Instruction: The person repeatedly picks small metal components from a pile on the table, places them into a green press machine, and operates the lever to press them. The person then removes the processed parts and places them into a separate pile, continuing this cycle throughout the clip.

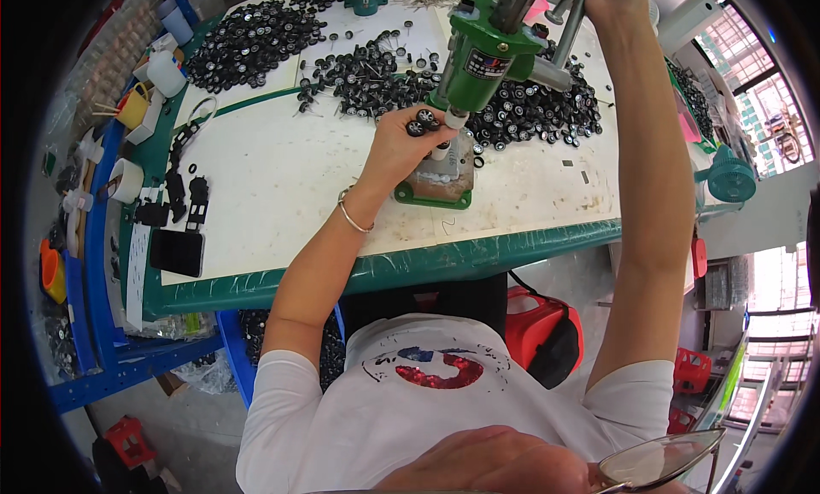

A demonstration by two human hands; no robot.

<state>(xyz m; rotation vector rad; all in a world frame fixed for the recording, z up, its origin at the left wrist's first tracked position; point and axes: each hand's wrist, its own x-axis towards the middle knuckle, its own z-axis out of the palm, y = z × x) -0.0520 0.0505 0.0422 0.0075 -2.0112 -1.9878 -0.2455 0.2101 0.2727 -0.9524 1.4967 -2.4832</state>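
A green hand press [478, 62] stands on the work table, its ram pointing down over a metal block on the green base [434, 195]. Close under the ram, my left hand [397, 150] has its fingers closed around small black toy wheels [416, 128] with silvery hubs. Its fingertips are right beside the ram's pale tip [456, 118]; what they pinch there is partly hidden. Up at the top edge, my right hand [611, 5] is wrapped round the press's metal lever [571, 31], with part of the hand cut off by the frame.
Piles of black wheels [252, 45] cover the far table, some with thin axles [367, 79], and more wheels [547, 114] lie right of the press. A phone [177, 253] and black plastic parts [197, 203] lie at the left. A small green fan [730, 178] is at the right.
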